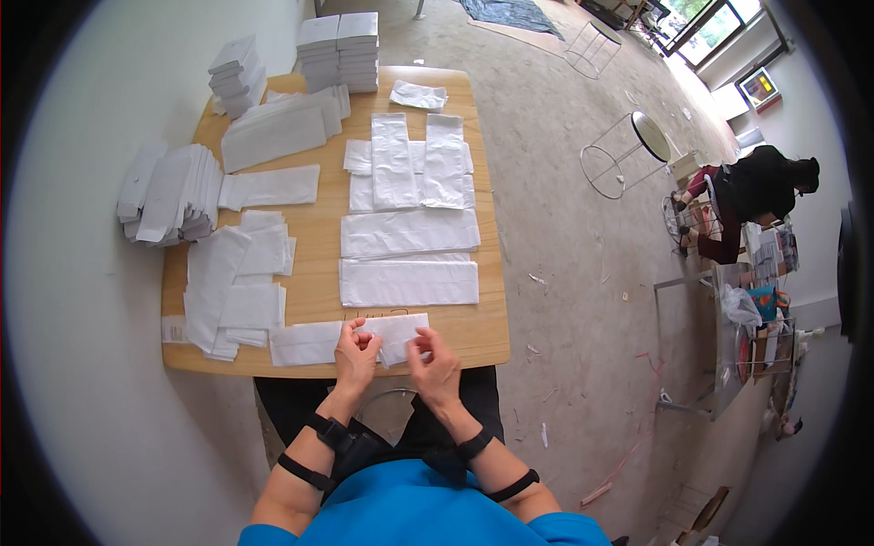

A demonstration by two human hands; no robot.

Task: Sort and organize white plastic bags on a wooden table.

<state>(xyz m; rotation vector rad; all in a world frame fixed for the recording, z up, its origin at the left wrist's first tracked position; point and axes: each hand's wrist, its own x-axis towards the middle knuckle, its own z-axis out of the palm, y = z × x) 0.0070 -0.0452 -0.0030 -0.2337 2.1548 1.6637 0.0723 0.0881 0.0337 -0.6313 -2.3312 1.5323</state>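
A light wooden table with rounded corners [319, 264] stands on a pale, scuffed concrete floor [564, 237], its smooth top almost covered with flat white paper bags. Four long white bags [410, 232] lie in the middle column: two crosswise, one above the other, and two upright ones overlapping further crosswise sheets behind them. At the far edge two squared stacks of folded white bags [339, 50] stand side by side, with a third, looser stack [238, 75] to their left. A fanned pile of white bags [173, 193] hangs over the table's left edge, and a spread of overlapping white sheets [232, 291] lies nearer the person; how many are in it cannot be told. One small crumpled white piece [419, 95] sits alone near the far right corner.

At the near edge lies a flat white paper bag [387, 332], thin and slightly creased, with another like it [305, 344] just to its left. The left hand [355, 350] rests on the bag's near edge with the fingers curled in, pinching the paper. The right hand [432, 359] is just beside it, fingers bent and thumb raised, gripping the bag's folded lower right corner. Both wrists carry black straps.

On the floor to the right stand two round wire-frame stools [628, 155], and another person in dark clothes [756, 187] sits well apart.
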